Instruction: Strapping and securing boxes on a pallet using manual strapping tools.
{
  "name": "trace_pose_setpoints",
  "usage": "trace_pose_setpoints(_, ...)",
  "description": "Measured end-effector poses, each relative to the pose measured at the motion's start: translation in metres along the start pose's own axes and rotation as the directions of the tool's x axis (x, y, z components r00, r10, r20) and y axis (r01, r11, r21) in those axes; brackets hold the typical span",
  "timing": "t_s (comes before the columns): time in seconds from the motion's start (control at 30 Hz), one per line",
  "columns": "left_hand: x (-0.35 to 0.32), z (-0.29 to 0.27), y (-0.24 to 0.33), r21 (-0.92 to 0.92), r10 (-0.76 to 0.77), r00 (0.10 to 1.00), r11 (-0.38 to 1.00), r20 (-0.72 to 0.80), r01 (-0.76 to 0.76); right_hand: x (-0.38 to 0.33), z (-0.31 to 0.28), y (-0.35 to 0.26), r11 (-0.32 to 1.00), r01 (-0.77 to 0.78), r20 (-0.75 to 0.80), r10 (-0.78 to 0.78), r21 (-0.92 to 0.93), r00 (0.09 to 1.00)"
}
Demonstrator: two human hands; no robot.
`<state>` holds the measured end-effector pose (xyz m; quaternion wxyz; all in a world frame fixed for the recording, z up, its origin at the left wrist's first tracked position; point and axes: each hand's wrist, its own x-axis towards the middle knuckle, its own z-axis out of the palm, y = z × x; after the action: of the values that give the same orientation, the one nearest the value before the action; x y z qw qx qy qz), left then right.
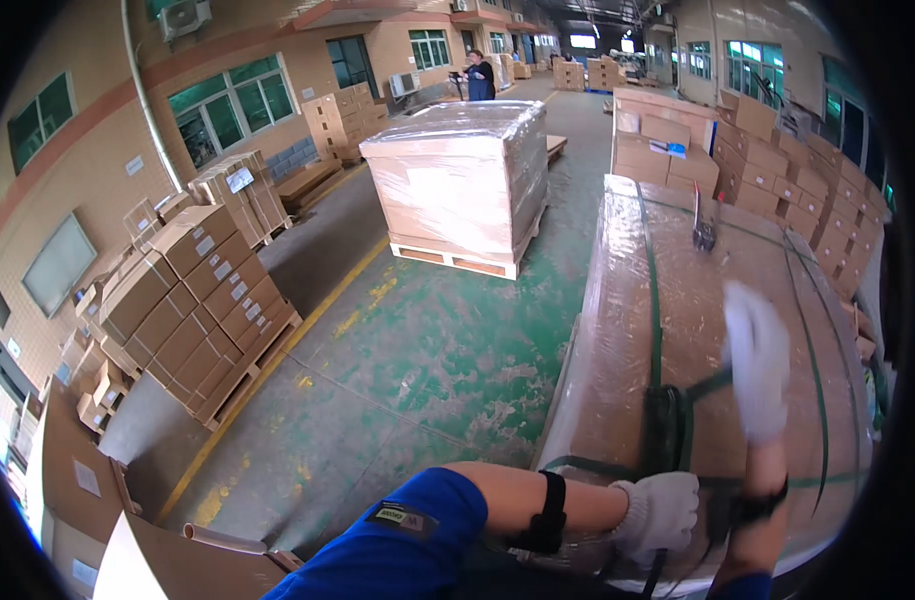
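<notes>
A large carton wrapped in clear film point(718, 290) fills the right side, with green straps point(650, 290) running along and across it. Both my hands wear white gloves. My left hand point(658, 515) is closed in a fist low over the near end of the carton; what it holds, if anything, is hidden. Just beyond it a dark strapping tool point(666, 430) rests on a green strap. My right hand point(756, 360) is raised over the carton right of that tool, smeared by motion, so its fingers do not show clearly. A small dark tool with red parts point(705, 232) lies farther up the carton.
A film-wrapped carton on a wooden pallet point(458, 185) stands ahead. Stacked cartons point(203, 300) line the left on pallets, beside a yellow floor line point(278, 350). More boxes point(778, 170) are piled at right. A person point(480, 78) stands in the distance.
</notes>
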<state>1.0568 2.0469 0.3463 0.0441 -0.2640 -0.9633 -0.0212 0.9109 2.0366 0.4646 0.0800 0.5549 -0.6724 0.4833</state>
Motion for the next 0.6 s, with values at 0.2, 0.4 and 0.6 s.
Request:
trace_pose_setpoints(0.2, -0.012, -0.035, 0.005, 0.066, 0.041, 0.999, 0.997, -0.026, -0.039, 0.024, 0.023, 0.005, 0.967, -0.061, -0.087, 0.084, 0.246, 0.993)
trace_pose_setpoints(0.4, -0.016, 0.033, 0.004, -0.08, -0.056, 0.825, 0.997, -0.562, 0.013, -0.112, -0.037, -0.051, 0.794, 0.44, 0.504, -0.198, -0.421, 0.84)
trace_pose_setpoints(0.6, -0.012, -0.003, 0.016, -0.079, -0.041, 0.987, 0.996, -0.157, 0.029, -0.083, -0.03, -0.035, 0.86, 0.461, 0.239, -0.411, -0.218, 0.88)
